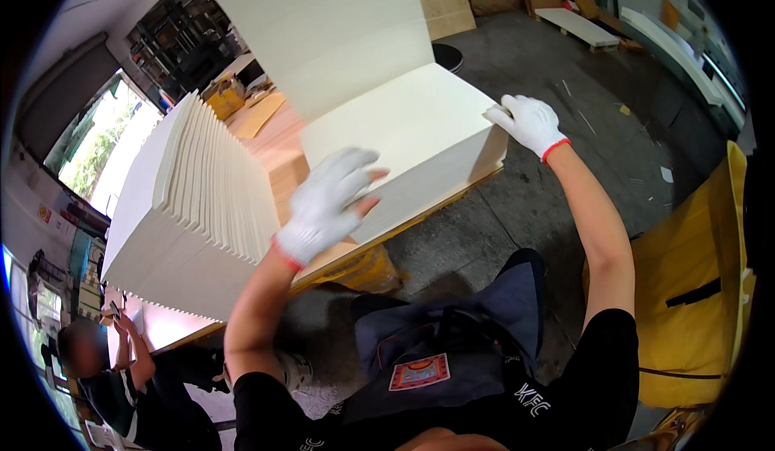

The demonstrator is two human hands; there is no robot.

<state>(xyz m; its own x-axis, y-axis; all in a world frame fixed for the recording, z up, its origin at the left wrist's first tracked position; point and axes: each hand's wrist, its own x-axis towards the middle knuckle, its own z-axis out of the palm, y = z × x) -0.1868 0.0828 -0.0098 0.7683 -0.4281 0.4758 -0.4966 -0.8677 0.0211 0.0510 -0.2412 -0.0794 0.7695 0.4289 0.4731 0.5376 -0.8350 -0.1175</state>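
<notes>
A stack of large white sheets (404, 124) lies on a wooden table, with another broad white sheet (339, 31) standing upright along its far side. My left hand (327, 205), in a white knit glove with bare thumb and finger tips, hovers over the stack's near left end. Its fingers are apart and hold nothing. At the stack's right corner is my right hand (529, 122), also gloved, its fingers curled at the edge of the top white sheet. Whether it grips one sheet or several is hidden.
Left of the stack, a thick fanned pile of white sheets (194, 201) leans on the table (278, 140). A cardboard box (224, 96) sits farther back. A yellow bag-like container (690, 290) stands at my right. Another person (133, 378) is at the lower left.
</notes>
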